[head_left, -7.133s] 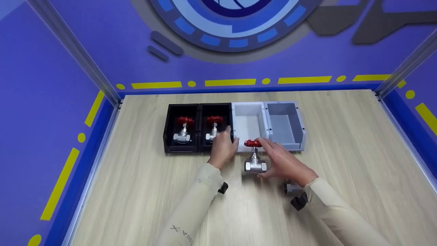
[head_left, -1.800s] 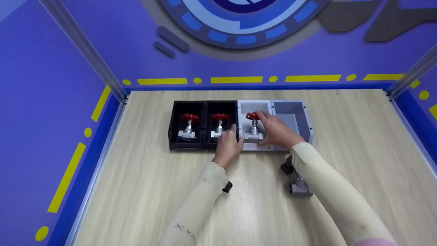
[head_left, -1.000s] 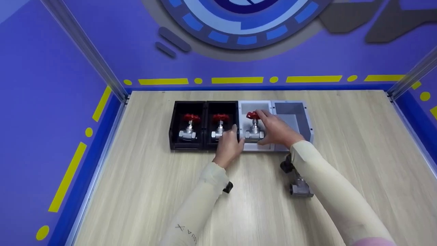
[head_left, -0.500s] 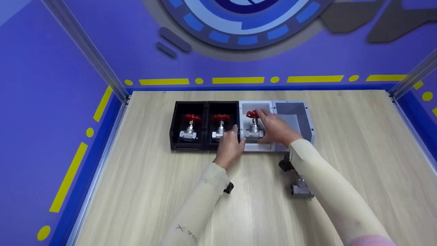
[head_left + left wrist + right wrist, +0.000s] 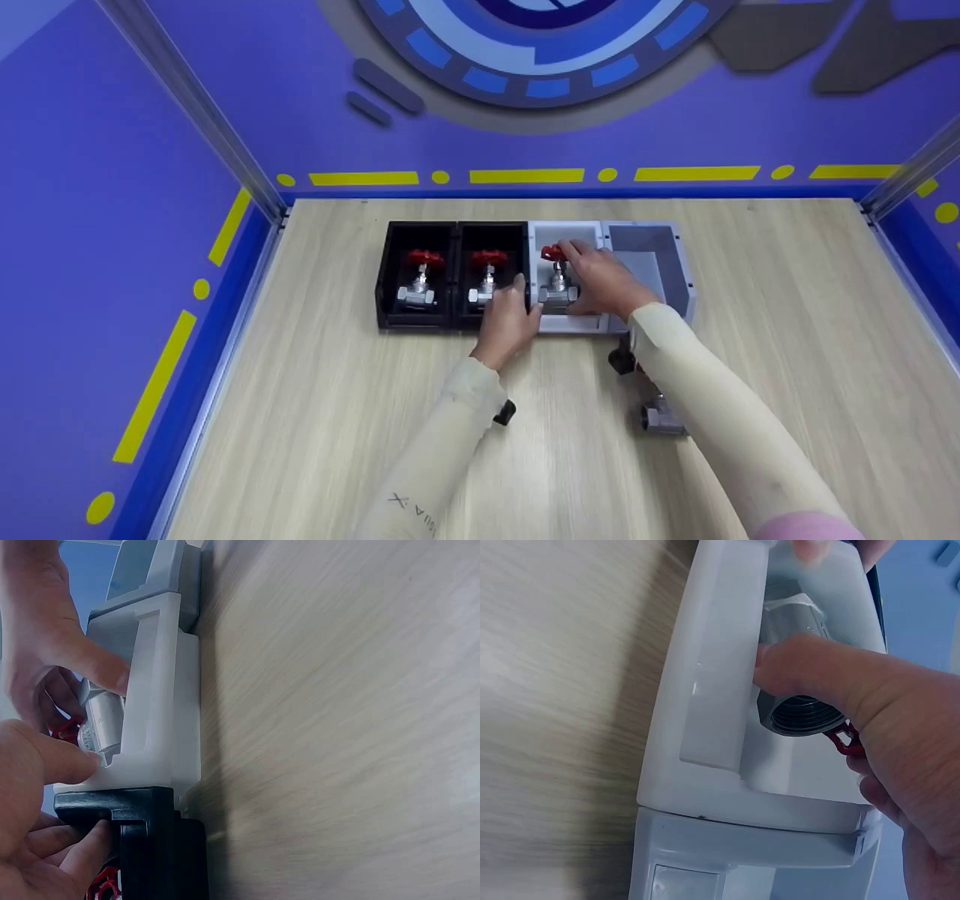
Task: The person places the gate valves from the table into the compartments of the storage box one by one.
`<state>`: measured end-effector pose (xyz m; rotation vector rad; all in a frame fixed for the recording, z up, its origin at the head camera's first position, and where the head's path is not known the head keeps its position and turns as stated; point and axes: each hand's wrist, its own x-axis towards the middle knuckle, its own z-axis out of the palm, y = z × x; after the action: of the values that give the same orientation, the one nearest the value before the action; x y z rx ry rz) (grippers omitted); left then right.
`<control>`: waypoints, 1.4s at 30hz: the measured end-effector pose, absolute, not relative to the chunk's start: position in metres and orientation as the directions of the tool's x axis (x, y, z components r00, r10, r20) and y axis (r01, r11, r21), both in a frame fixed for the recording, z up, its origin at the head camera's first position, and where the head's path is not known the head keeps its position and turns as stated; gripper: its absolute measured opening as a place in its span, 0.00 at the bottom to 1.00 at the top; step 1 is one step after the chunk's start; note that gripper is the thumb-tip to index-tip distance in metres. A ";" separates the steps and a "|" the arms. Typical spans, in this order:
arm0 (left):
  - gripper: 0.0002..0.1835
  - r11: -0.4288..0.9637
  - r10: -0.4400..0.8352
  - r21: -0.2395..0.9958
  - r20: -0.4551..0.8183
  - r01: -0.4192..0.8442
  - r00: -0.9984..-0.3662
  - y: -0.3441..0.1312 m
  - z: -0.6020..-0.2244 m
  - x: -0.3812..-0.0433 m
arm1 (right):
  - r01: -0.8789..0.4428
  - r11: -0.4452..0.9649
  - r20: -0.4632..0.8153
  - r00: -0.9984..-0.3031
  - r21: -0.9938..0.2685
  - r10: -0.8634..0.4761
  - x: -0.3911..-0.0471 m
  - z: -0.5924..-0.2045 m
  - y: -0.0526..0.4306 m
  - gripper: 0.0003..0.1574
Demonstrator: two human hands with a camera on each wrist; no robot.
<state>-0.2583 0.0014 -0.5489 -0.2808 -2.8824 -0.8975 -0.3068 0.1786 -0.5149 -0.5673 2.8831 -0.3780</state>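
My right hand (image 5: 606, 283) holds a metal valve with a red handwheel (image 5: 558, 283) inside the white bin (image 5: 570, 324). In the right wrist view the thumb (image 5: 795, 667) lies on the valve's body, just above its threaded opening. My left hand (image 5: 505, 324) pinches the adjoining walls of the white bin and the second black bin (image 5: 492, 226). Its thumb (image 5: 71, 763) is on the white rim, while its fingers reach into the black bin. Similar valves stand upright in that bin (image 5: 489, 277) and in the leftmost black bin (image 5: 414, 320).
A grey bin (image 5: 651, 240) adjoins the white one on the right. Another valve (image 5: 663, 417) lies on the wooden table (image 5: 300, 420), partly hidden under my right forearm. Blue panels (image 5: 225, 90) enclose the table at the back and sides.
Since the oldest frame, my right hand has carried the valve from in front of the white bin into it. During the last second both hands have stayed nearly still.
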 end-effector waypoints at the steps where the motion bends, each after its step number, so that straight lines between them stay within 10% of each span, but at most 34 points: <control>1: 0.31 0.810 0.143 0.549 0.156 0.206 -0.977 0.002 -0.549 -0.258 | -0.356 0.893 -0.118 -0.909 -0.275 -0.399 -0.307 -0.516 0.179 0.72; 42: 0.31 0.820 0.156 0.519 0.199 0.239 -0.967 0.001 -0.550 -0.257 | -0.415 0.900 -0.048 -0.904 -0.134 -0.424 -0.308 -0.524 0.171 0.61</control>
<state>-0.2569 0.0014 -0.5503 -0.3116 -2.8551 -0.8438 -0.3083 0.1713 -0.5244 -0.6606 2.9882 -0.1855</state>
